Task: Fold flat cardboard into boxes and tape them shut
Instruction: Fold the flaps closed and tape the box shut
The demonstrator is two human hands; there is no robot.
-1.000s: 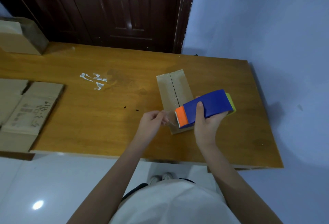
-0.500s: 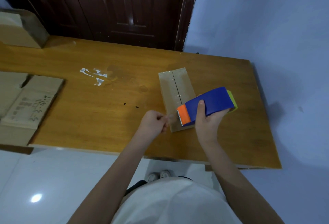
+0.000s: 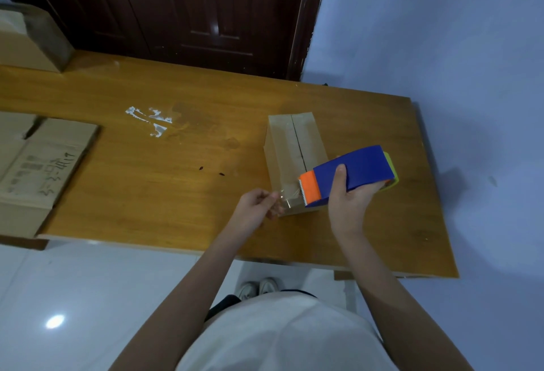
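The box (image 3: 294,161) sits right of centre in the frame on the wooden surface (image 3: 176,182), its two top flaps meeting along a dark seam that runs away from the person. It looks like thin, light cardboard, stiff across each panel but ready to give at the seam, so it will probably slide or tip if the tape is dragged hard. Pressing down on a flap beside the seam would steady it best.

The tape dispenser (image 3: 350,177), blue with an orange toothed mouth, hovers over the near end of the box. The right hand (image 3: 348,201) wraps it from below, thumb laid up across the blue side, wrist bent so the mouth points toward the left of the frame. A short strip of clear tape (image 3: 290,201) stretches from the teeth to the left hand (image 3: 256,207), which pinches its free end between thumb and curled fingers. The strip is thin, sticky and limp, likely to fold onto itself if slackened; whether it already touches the cardboard is hard to tell through the glare.

Both forearms reach up from the bottom of the frame, elbows low. Flat cardboard sheets (image 3: 44,170) lie at the left edge, and another box (image 3: 29,43) stands in the upper left.
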